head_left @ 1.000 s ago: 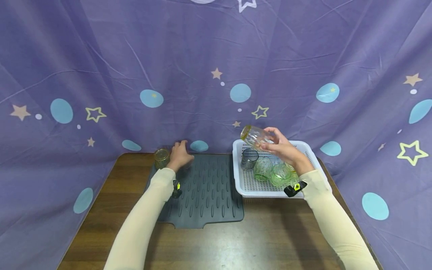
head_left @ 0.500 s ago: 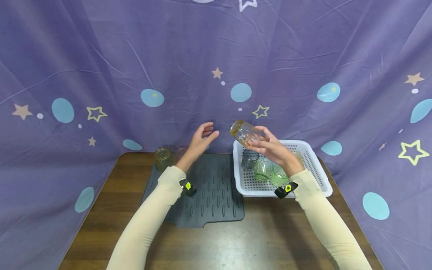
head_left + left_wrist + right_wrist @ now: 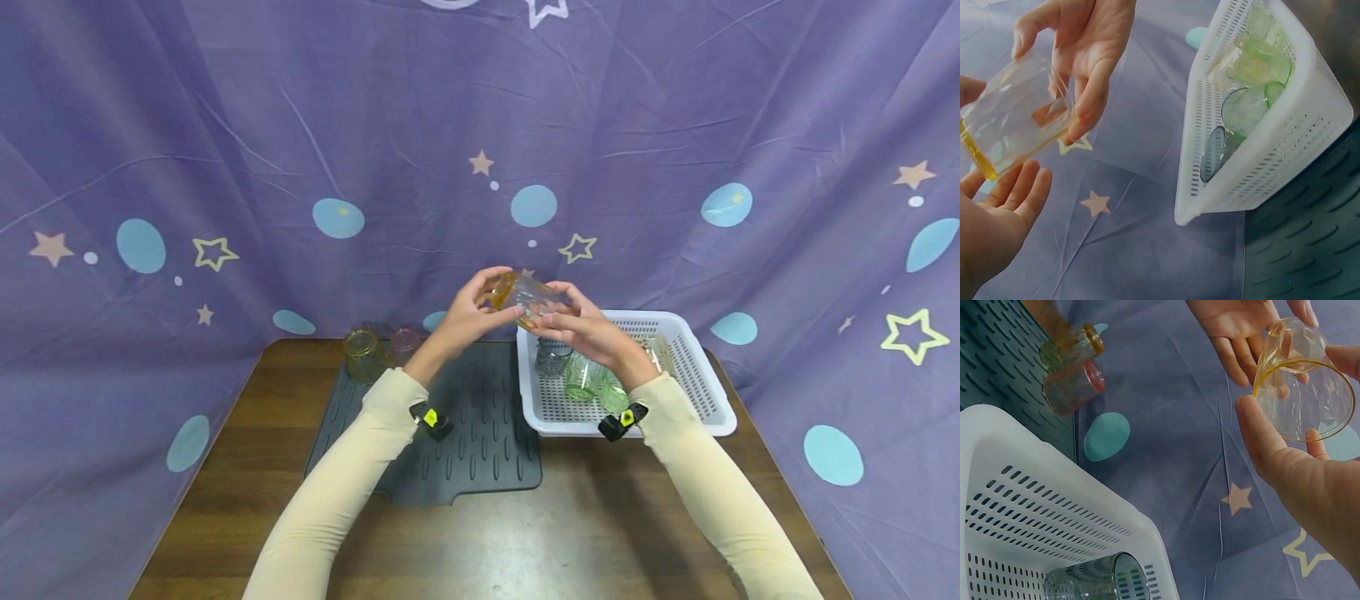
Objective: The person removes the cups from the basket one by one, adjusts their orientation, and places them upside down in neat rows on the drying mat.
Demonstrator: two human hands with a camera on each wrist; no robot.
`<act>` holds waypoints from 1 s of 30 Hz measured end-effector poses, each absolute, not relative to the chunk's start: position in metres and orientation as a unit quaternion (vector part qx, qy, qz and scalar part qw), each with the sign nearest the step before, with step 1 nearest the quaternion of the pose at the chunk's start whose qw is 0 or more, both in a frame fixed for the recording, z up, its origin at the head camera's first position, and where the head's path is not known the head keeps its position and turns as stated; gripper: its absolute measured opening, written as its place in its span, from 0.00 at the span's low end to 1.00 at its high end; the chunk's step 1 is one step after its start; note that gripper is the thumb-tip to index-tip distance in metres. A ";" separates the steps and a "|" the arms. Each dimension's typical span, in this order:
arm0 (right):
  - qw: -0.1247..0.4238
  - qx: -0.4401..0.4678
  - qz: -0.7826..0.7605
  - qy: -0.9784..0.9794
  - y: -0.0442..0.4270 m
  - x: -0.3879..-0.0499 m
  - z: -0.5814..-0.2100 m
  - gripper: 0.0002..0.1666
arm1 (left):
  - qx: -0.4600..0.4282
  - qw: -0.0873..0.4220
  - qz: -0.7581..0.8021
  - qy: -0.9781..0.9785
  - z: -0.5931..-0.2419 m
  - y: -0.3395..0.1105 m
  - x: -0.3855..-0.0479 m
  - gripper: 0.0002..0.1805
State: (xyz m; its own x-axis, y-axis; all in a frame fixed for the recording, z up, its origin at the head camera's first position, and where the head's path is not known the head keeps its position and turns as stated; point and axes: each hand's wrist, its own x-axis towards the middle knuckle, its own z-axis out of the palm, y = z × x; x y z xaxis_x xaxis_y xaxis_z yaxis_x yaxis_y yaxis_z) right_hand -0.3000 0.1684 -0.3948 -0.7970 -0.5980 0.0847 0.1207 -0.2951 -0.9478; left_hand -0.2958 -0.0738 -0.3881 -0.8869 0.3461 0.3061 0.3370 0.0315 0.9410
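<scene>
A clear drinking glass (image 3: 531, 302) with amber tint at its ends is held tilted above the table, between both hands. My right hand (image 3: 596, 335) grips it near its open rim, thumb on one side and fingers on the other. At the amber base, the thumb and fingers of my left hand (image 3: 463, 323) lie round the glass; the left wrist view shows those fingers (image 3: 1025, 187) along its lower side. On the dark ribbed mat (image 3: 480, 417) stand a yellow-brown glass (image 3: 364, 357) and a pink glass (image 3: 405, 343), rims down.
A white perforated basket (image 3: 528, 408) at the right holds several glasses, among them a grey-blue glass (image 3: 1129, 578) and a green glass (image 3: 582, 379). Behind the wooden table (image 3: 570, 517) hangs a purple curtain (image 3: 420, 125) with stars and spots.
My left hand has left the pink glass on the mat and come up and right to the clear glass. My right hand has carried that glass leftward from over the basket.
</scene>
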 end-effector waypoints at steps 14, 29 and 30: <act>0.234 -0.208 -0.761 0.567 0.161 -0.300 -0.389 0.29 | 0.224 -0.030 0.668 0.709 -0.387 -0.074 -0.292 0.35; 0.174 -0.220 -0.595 0.753 0.191 -0.314 -0.394 0.38 | 0.147 -0.063 0.646 0.747 -0.409 -0.101 -0.305 0.36; 0.173 -0.219 -0.575 0.769 0.195 -0.314 -0.395 0.38 | 0.143 -0.064 0.643 0.750 -0.412 -0.104 -0.307 0.36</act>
